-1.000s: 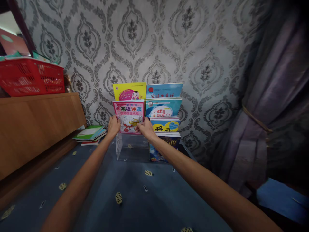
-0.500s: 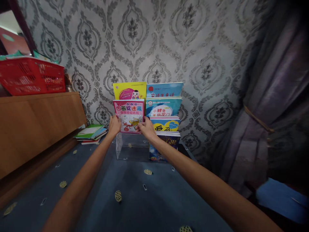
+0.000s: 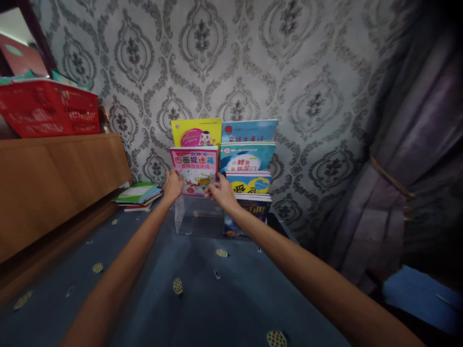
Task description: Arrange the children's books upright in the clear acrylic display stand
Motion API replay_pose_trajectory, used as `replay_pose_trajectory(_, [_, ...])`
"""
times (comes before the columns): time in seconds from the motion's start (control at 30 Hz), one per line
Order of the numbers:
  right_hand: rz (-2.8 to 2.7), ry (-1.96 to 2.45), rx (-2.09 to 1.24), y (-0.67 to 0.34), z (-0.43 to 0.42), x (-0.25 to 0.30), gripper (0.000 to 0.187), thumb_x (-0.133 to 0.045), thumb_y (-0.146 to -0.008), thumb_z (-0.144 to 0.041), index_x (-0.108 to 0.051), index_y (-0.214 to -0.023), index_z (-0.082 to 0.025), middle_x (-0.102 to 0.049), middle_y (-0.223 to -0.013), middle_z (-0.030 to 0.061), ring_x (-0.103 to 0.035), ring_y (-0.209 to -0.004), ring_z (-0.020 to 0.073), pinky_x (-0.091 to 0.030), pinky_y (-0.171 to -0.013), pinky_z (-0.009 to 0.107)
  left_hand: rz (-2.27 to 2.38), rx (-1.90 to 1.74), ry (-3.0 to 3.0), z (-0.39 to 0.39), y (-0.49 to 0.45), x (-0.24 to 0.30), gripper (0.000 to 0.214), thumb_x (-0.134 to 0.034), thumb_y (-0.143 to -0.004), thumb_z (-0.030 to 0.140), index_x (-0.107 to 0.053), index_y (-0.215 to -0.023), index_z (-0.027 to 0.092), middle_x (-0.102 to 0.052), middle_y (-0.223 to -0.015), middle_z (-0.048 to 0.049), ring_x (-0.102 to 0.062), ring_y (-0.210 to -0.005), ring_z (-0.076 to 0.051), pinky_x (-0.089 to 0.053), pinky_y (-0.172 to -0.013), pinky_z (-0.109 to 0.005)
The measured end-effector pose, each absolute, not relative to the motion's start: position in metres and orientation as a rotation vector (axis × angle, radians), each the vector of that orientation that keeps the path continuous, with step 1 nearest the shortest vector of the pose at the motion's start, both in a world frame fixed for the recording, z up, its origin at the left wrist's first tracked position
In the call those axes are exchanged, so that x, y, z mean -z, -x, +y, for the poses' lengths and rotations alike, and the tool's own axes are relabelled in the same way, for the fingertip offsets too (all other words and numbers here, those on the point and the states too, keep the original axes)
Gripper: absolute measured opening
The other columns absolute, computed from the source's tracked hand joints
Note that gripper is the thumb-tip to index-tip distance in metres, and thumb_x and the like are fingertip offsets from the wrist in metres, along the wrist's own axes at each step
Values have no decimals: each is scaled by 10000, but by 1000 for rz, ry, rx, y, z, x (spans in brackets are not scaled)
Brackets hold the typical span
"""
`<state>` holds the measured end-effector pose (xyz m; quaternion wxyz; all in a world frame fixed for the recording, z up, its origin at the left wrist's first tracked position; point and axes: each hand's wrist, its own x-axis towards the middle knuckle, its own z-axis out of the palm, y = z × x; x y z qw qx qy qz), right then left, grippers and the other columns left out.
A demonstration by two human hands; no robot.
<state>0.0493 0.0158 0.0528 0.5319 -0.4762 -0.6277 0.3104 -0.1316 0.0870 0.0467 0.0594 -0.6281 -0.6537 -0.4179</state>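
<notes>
A pink picture book point(image 3: 197, 168) with cartoon animals on its cover stands upright in the left column of a clear tiered book rack point(image 3: 200, 222). My left hand point(image 3: 174, 184) grips the book's left edge. At its lower right edge, the fingers of my right hand point(image 3: 221, 192) are closed on the book. Behind it rises a yellow book point(image 3: 195, 129). The right column holds a blue book point(image 3: 249, 130), a teal book point(image 3: 248, 155), yellow-and-blue books point(image 3: 249, 182) and dark blue books point(image 3: 258, 207), the last partly hidden by my right forearm.
Several thin books point(image 3: 139, 195) lie stacked on the dark patterned cloth point(image 3: 198, 308) at the left. A red basket point(image 3: 50, 108) sits on a wooden cabinet point(image 3: 65, 188). Patterned wallpaper point(image 3: 238, 58) is behind the rack, and a tied curtain point(image 3: 379, 212) hangs at the right.
The camera view has shifted slightly. Both hands stay at the pink picture book's edges, and the book appears in nearly the same place in the rack.
</notes>
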Motion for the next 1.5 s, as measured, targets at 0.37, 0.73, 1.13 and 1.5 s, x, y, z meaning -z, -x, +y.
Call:
replay_pose_trajectory(0.37, [-1492, 1110, -740, -51, 17, -43, 747, -480, -861, -104, -246, -1570, -73, -736, -757, 40, -710, -609, 191, -505, -483, 245, -1983, 1264, 1934, 79, 134, -44, 188, -426, -963, 202, -547, -1103, 169, -609, -1195, -186, -607, -1198, -319, -508, -982, -444])
replay_pose_trajectory(0.73, [-1469, 1034, -791, -50, 5, -35, 747, -489, -872, -130, -258, -1583, -129, -699, -752, 19, -677, -584, 148, -465, -487, 215, -1968, 1301, 1969, 77, 139, -40, 185, -447, -955, 205, -526, -1121, 190, -608, -1197, -171, -592, -1213, -321, -497, -999, -458])
replay_pose_trajectory(1.13, [-1928, 1064, -918, -47, -52, 78, 369, -485, -857, -209, -691, -1154, -136, -719, -744, 32, -689, -594, 163, -525, -587, 274, -1896, 1336, 2008, 43, 188, 34, 320, -404, -953, 171, -488, -1261, 174, -638, -1189, -118, -624, -1140, -218, -478, -1029, -359])
replay_pose_trajectory(1.5, [-2093, 1229, -735, -19, -93, 141, 353, -474, -950, -223, -723, -1196, -183, -778, -1035, 105, -720, -948, 234, -523, -895, 377, -2541, 760, 1606, 70, 300, 79, 283, -463, -904, 187, -582, -1146, 103, -626, -1218, -287, -630, -1149, -376, -520, -911, -478])
